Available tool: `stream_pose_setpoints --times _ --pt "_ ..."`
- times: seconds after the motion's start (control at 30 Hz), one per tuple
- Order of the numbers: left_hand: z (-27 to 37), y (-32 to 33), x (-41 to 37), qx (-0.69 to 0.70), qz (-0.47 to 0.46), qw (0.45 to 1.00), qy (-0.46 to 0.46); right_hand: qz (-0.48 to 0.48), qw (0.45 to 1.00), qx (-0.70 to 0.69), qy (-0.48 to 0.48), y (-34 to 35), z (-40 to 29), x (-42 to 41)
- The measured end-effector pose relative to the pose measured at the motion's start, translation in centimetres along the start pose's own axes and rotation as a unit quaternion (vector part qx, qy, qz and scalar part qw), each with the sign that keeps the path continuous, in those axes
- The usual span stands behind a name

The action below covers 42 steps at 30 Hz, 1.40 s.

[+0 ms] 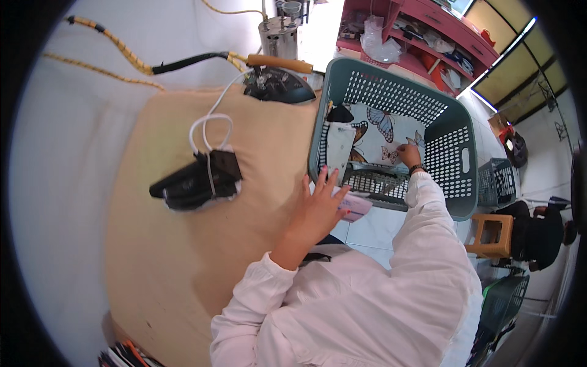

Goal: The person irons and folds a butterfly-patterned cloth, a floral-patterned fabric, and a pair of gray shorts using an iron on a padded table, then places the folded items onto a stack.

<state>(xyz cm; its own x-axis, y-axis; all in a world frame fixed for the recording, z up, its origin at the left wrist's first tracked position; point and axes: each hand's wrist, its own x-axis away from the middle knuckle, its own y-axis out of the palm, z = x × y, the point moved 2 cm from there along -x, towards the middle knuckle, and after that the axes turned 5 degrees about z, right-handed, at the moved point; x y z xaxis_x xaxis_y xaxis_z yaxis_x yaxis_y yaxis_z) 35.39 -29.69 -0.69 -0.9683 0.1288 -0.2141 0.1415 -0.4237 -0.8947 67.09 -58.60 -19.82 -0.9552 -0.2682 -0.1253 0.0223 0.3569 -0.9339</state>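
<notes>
A grey-green plastic laundry basket (463,114) stands at the right edge of the padded, beige-covered table (261,137). Inside it lie a white cloth with butterfly prints (408,124), a folded white cloth (339,142) and a black item (340,114). My right hand (409,155) reaches into the basket, its fingers bent at the butterfly cloth; whether they pinch it cannot be told. My left hand (322,208) is spread at the basket's near left edge, beside a pink patterned item (357,207), with no clear grip on it.
A steam iron (279,85) with cords lies at the table's far edge, near a metal boiler tank (279,39). A black device (197,181) with a white cable lies on the table. Right are an orange-brown stool (493,236), a smaller basket (497,183) and a person in black (543,236).
</notes>
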Motion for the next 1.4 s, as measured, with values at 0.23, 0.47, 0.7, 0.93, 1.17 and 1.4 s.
stream_pose_setpoints --times 0.23,0.47,0.7,0.93,1.17,1.4 --pt "-1.0 0.7 -3.2 0.085 -0.062 0.994 0.036 0.035 0.998 0.022 0.044 -0.1 -0.5 1.5" --pt "0.7 2.6 -9.6 0.161 -0.128 0.977 0.059 0.040 0.998 -0.018 0.044 -0.6 -1.6 -3.6" --pt "-4.3 9.4 -24.7 0.075 -0.124 0.989 -0.036 0.007 0.997 0.082 -0.001 -0.4 -0.9 -11.6" --pt "-13.5 22.1 -31.6 -0.005 -0.032 0.988 -0.153 -0.038 0.996 0.058 -0.064 -3.8 -1.1 -13.0" --pt "-9.9 18.7 -28.2 0.214 0.030 0.969 -0.122 -0.009 0.989 0.029 -0.142 -3.4 2.5 -9.9" --pt "-2.8 12.9 -22.7 0.234 -0.049 0.966 -0.103 -0.110 0.975 0.014 -0.194 -6.4 2.3 -8.4"
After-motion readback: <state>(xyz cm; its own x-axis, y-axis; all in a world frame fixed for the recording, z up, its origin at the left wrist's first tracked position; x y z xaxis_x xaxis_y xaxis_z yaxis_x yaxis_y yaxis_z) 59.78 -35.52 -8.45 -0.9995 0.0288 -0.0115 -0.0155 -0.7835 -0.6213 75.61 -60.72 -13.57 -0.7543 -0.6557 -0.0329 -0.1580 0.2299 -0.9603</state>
